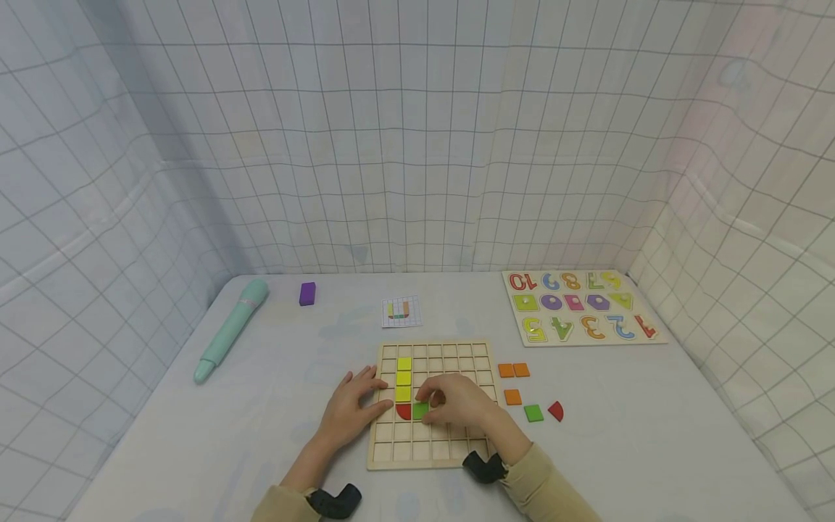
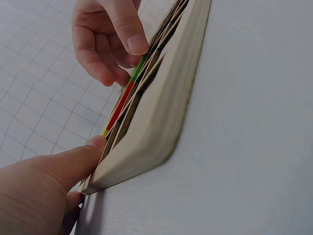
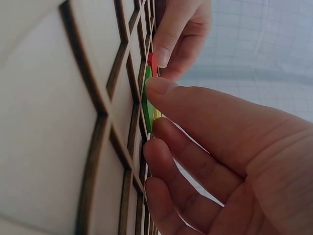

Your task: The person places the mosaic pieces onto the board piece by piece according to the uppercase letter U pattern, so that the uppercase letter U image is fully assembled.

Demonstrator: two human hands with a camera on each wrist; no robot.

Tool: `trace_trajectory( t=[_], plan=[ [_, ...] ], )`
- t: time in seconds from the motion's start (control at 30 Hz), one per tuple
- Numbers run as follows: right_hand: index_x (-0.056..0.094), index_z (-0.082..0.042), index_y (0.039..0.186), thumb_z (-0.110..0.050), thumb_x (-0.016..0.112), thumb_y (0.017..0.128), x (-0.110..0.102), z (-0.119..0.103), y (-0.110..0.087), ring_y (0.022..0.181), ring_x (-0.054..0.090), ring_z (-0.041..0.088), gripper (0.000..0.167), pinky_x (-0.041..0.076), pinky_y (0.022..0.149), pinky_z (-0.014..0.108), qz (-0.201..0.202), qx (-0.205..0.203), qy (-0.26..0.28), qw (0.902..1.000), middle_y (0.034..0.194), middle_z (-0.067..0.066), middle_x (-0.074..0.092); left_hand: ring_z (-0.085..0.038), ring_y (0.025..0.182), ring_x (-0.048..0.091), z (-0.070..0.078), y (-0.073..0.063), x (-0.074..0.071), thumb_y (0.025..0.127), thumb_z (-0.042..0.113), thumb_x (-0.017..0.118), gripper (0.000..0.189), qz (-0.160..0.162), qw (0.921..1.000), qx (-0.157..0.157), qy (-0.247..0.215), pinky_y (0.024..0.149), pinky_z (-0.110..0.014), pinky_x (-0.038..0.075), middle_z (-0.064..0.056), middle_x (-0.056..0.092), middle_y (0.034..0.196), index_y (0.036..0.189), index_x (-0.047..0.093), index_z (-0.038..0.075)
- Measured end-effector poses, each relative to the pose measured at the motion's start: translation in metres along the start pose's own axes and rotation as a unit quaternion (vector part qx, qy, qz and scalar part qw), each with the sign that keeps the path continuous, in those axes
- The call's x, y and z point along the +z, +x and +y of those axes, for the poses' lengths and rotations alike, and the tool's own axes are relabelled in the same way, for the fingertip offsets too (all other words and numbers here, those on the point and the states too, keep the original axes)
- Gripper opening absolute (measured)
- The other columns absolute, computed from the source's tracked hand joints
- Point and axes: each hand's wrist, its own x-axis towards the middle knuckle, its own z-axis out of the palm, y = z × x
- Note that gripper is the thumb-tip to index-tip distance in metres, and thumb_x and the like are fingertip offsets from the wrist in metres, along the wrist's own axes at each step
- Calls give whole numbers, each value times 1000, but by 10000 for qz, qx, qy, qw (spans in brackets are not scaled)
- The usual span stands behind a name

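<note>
A wooden grid board (image 1: 394,451) lies in front of me in the head view. My left hand (image 1: 350,413) rests at its left edge, with thumb and index fingertips on the border. Between the thumb and fingertips of my right hand (image 1: 457,400) is a green square tile (image 1: 420,411), which sits over a cell right of a red quarter-circle tile (image 1: 404,412). Above the red tile, a column of yellow square tiles (image 1: 404,378) fills three cells. In the right wrist view the green tile (image 3: 148,100) stands slightly proud of the grid, thumb tip at one end.
Right of the board lie orange square tiles (image 1: 513,397), another green square (image 1: 533,413) and a red quarter-circle (image 1: 556,411). Behind it is a pattern card (image 1: 401,312). A number puzzle (image 1: 587,312) lies back right; a purple block (image 1: 307,293) and a teal stick (image 1: 231,330) lie left.
</note>
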Motion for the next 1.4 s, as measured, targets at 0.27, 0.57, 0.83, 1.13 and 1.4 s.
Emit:
trace_trajectory(
  t=[0.27,0.57,0.83,1.13,1.4],
  plan=[
    [68,-19,98,-19,78,76,-5,0,-2,78,55,5,25,49,70,23,-14,82,73,9999,88,-12,62,-32,130,40,0,0,0,81,32,73,32,-2,10000,-20,-14,113,-50,17,-18,51,133,103,68,10],
    [67,-18,101,-18,75,78,-18,8,-5,78,56,5,24,48,70,24,78,-53,36,9999,87,-12,62,-32,129,41,-2,0,0,80,33,74,32,46,10000,69,-12,112,-50,18,-18,53,132,102,68,10],
    [67,-12,102,-14,72,81,-37,17,-12,83,56,11,22,50,75,28,-147,-75,537,9984,91,-4,64,-32,129,42,-2,0,0,80,32,74,32,77,9999,115,-13,112,-51,19,-18,53,132,102,68,9],
    [64,-6,108,-15,74,81,-75,43,-32,93,60,19,31,50,82,33,-128,-168,1107,9936,102,8,66,-33,129,42,-1,1,0,79,32,74,32,83,9998,152,-26,112,-51,19,-19,53,131,101,68,9],
    [62,-1,112,-18,76,80,-101,63,-55,100,61,28,39,50,88,35,225,-189,1471,9887,108,17,64,-34,128,43,-2,1,1,79,32,74,32,99,9998,189,0,111,-52,20,-20,53,131,101,68,9]
  ],
)
